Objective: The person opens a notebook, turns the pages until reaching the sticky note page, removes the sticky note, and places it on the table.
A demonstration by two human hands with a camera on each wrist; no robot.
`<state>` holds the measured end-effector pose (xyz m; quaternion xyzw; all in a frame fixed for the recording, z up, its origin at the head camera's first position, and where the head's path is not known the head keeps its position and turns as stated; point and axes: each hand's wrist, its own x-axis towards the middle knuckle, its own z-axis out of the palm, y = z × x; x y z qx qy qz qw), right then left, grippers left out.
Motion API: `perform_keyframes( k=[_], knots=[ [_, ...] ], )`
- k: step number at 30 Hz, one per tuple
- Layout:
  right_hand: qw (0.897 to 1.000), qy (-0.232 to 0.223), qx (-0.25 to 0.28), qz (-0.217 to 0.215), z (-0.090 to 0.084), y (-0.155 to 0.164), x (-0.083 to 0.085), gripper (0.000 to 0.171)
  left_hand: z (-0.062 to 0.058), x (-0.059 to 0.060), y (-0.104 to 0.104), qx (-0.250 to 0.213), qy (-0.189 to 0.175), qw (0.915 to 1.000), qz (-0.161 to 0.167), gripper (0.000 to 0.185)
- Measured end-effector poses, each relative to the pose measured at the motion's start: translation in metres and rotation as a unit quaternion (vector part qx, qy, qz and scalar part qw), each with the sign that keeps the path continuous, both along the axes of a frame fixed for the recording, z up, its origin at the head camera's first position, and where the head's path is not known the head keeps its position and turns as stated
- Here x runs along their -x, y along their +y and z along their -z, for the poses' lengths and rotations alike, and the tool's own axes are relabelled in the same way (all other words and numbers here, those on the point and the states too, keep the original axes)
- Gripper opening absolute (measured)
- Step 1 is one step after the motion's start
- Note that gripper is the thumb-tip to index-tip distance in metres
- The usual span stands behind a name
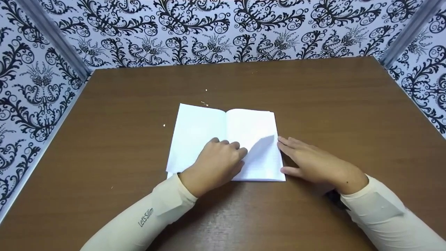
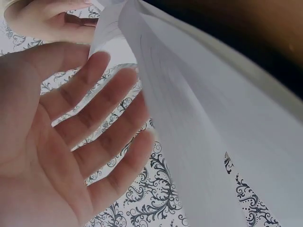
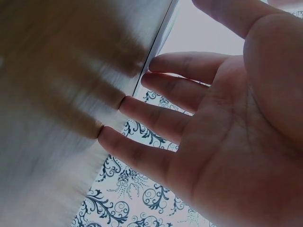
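An open notebook (image 1: 198, 132) with blank-looking white pages lies on the brown table. My left hand (image 1: 217, 162) is over its lower middle, the back of the hand facing up. Seen from the left wrist, the fingers of the left hand (image 2: 80, 123) are loosely bent and apart, their tips right at a lifted page (image 2: 170, 118). A shadow falls across the lower right page. My right hand (image 1: 310, 160) rests at the notebook's right edge, fingertips at the paper and thumb spread near the lower corner. In the right wrist view its fingers (image 3: 151, 118) are extended, tips down at the tabletop.
The brown table (image 1: 331, 94) stretches around the notebook. Small pale crumbs (image 1: 205, 104) lie beyond and left of it. Black-and-white patterned walls (image 1: 216, 31) border the table at the back and both sides.
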<state>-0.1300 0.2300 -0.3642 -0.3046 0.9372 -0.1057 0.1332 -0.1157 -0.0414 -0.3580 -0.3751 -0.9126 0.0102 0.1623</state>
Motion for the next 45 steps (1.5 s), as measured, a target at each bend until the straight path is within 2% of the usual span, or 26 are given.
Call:
perform_keyframes(
  k=[8, 15, 21, 26, 32, 37, 45],
  knots=[
    [1.0, 0.004, 0.003, -0.005, 0.0, 0.001, 0.0, 0.069, -0.003, 0.001, 0.002, -0.05, 0.024, 0.998, -0.031, 0.009],
    [1.0, 0.007, 0.0, -0.006, 0.0, 0.0, 0.0, 0.068, -0.005, 0.002, 0.003, -0.105, 0.031, 0.993, -0.043, 0.008],
    [1.0, 0.005, 0.001, -0.007, 0.0, 0.0, 0.0, 0.068, -0.008, 0.003, 0.002, -0.158, 0.044, 0.9852, -0.05, 0.006],
    [1.0, 0.009, 0.004, -0.008, 0.0, 0.0, 0.0, 0.067, -0.01, 0.004, -0.001, -0.192, 0.045, 0.9779, -0.07, 0.008],
    [1.0, 0.0, 0.0, -0.002, 0.0, 0.0, 0.001, 0.068, -0.012, 0.007, -0.004, -0.21, 0.06, 0.9721, -0.085, 0.011],
    [1.0, -0.009, -0.003, 0.003, 0.0, -0.001, 0.001, 0.068, -0.015, 0.009, -0.009, -0.207, 0.073, 0.9716, -0.089, 0.022],
    [1.0, -0.011, -0.004, 0.003, 0.0, -0.001, 0.001, 0.068, -0.018, 0.011, -0.017, -0.193, 0.071, 0.9727, -0.107, 0.036]
  ],
)
